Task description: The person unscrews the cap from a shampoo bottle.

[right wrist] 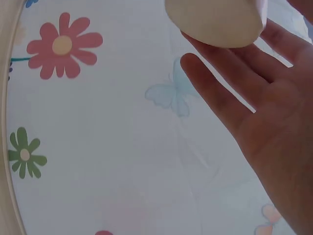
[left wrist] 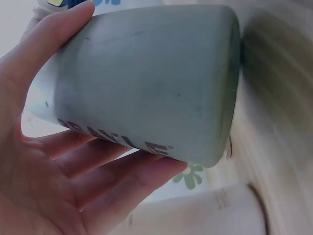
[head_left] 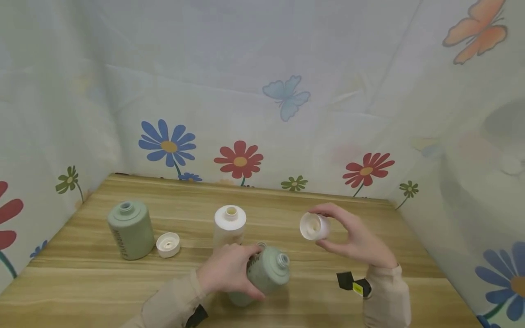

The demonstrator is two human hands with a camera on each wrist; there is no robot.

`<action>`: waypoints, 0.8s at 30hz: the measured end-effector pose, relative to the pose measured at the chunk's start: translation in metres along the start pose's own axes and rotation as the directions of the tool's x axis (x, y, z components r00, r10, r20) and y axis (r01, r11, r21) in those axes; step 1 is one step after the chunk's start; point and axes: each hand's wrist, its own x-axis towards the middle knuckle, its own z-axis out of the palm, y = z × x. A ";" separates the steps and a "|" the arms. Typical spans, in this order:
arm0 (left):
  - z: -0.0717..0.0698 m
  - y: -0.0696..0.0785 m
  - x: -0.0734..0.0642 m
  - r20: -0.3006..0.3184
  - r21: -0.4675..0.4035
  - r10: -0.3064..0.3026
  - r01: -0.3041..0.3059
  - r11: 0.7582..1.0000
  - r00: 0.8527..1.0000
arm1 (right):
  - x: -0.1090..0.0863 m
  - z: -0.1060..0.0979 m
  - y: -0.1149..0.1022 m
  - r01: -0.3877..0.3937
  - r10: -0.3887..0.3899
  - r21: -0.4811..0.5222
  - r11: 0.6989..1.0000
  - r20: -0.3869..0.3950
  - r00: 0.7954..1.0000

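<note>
My left hand (head_left: pixel 229 269) grips a green bottle (head_left: pixel 268 272) round its body, thumb on the near side. The bottle is uncapped and leans to the right, its open neck (head_left: pixel 283 260) pointing up and right. In the left wrist view, dark lettering on the green bottle (left wrist: pixel 146 83) shows beside my fingers. Off to the right, my right hand (head_left: pixel 354 237) pinches a white cap (head_left: pixel 315 226) by its sides, above the table. The cap's hollow underside faces the head camera. In the right wrist view, the white cap (right wrist: pixel 217 22) is partly cut off by the top edge.
An uncapped white bottle (head_left: pixel 229 220) stands just behind my left hand. Farther left stand another open green bottle (head_left: pixel 132 232) and, beside it, a white cap (head_left: pixel 167 245) lying hollow side up. A flower-printed curtain (head_left: pixel 205 105) surrounds the wooden table (head_left: pixel 320 296).
</note>
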 end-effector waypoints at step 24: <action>0.043 0.035 0.081 -0.112 -0.448 -0.125 0.062 0.892 0.986 | -0.034 -0.027 0.030 -0.300 0.314 -0.136 0.944 0.095 0.945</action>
